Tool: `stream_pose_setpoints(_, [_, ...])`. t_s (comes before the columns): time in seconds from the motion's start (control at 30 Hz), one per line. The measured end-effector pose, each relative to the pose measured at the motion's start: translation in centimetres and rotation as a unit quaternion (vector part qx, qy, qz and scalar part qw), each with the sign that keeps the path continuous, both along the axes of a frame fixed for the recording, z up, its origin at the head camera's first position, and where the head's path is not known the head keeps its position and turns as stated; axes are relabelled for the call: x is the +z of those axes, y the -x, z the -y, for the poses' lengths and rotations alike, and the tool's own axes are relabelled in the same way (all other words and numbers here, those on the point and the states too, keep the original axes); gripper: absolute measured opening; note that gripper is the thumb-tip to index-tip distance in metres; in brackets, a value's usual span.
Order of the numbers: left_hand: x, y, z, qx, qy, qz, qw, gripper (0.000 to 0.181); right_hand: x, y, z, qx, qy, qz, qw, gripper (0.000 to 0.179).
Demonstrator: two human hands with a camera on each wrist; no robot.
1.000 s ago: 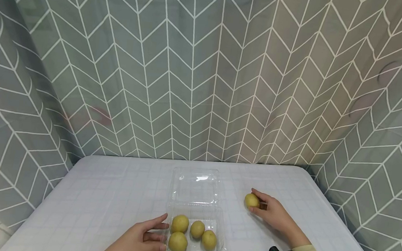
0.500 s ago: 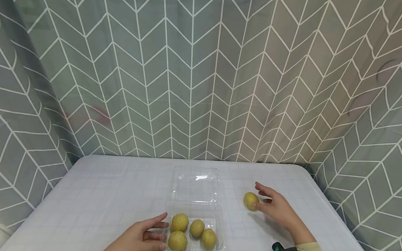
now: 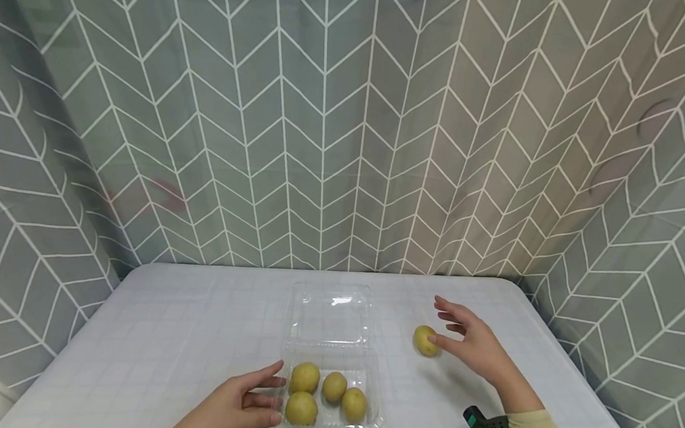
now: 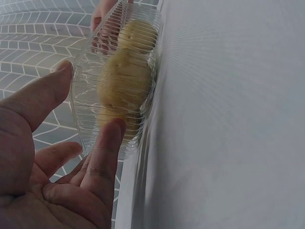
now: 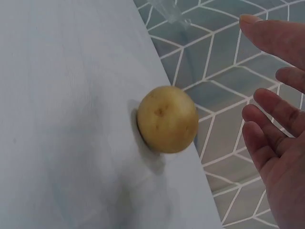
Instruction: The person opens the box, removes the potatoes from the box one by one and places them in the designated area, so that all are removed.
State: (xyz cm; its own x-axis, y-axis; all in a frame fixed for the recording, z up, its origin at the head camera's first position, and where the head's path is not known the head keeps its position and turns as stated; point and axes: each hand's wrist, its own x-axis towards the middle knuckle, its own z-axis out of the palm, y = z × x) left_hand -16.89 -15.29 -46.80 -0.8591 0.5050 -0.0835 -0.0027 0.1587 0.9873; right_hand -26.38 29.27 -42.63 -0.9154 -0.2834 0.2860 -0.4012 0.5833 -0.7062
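A single yellow potato point(image 3: 426, 341) point(image 5: 167, 119) lies on the white tablecloth to the right of a clear plastic clamshell box point(image 3: 333, 420) point(image 4: 86, 81). Behind and beside that potato, my right hand point(image 3: 474, 344) point(image 5: 286, 124) is spread and holds nothing; the right wrist view shows a gap between them. Several more potatoes point(image 3: 301, 409) point(image 4: 125, 78) sit in the box's base. My left hand point(image 3: 237, 402) point(image 4: 57, 162) is at the box's left side, fingertips at its ribbed wall, fingers extended; firm contact is hard to tell.
The box's lid point(image 3: 331, 316) lies folded back flat behind the base. A dark strap with a small device point(image 3: 489, 425) is on the right wrist by the sleeve. A patterned curtain point(image 3: 349, 140) surrounds the back and sides of the table point(image 3: 198, 324).
My right hand has let go of the lone potato and drawn back up and right from it. The potato stays on the cloth. My left hand keeps its place by the box.
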Motion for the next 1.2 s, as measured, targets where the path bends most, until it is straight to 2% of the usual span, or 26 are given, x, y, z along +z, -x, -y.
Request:
stream_pose_setpoints(0.23, [0.1, 0.2, 0.1, 0.000, -0.003, -0.002, 1.0000, 0.083, 1.1, -0.6, 1.8, 0.046, 0.027, -0.007, 0.9986, 0.070])
stream_pose_setpoints(0.43, [0.3, 0.3, 0.1, 0.003, -0.002, 0.001, 1.0000, 0.082, 1.5, -1.2, 3.4, 0.068, 0.035, -0.009, 0.9971, 0.071])
stream_pose_setpoints(0.6, [0.4, 0.4, 0.1, 0.003, 0.001, -0.001, 1.0000, 0.082, 1.7, -1.6, 4.5, 0.084, 0.040, 0.010, 0.9956, 0.071])
stream_pose_setpoints(0.8, [0.4, 0.4, 0.1, 0.004, 0.001, -0.001, 1.0000, 0.082, 1.2, -1.9, 5.8, 0.128, 0.056, 0.029, 0.9897, 0.068])
stream_pose_setpoints(1.0, [0.0, 0.1, 0.2, -0.001, -0.001, -0.004, 1.0000, 0.081, 0.0, -2.6, 7.1, 0.189, 0.073, 0.041, 0.9785, 0.069])
stream_pose_setpoints(1.2, [-0.1, 0.0, 0.0, -0.001, -0.006, -0.005, 1.0000, 0.080, -0.2, -3.0, 8.3, 0.207, 0.076, 0.045, 0.9744, 0.067])
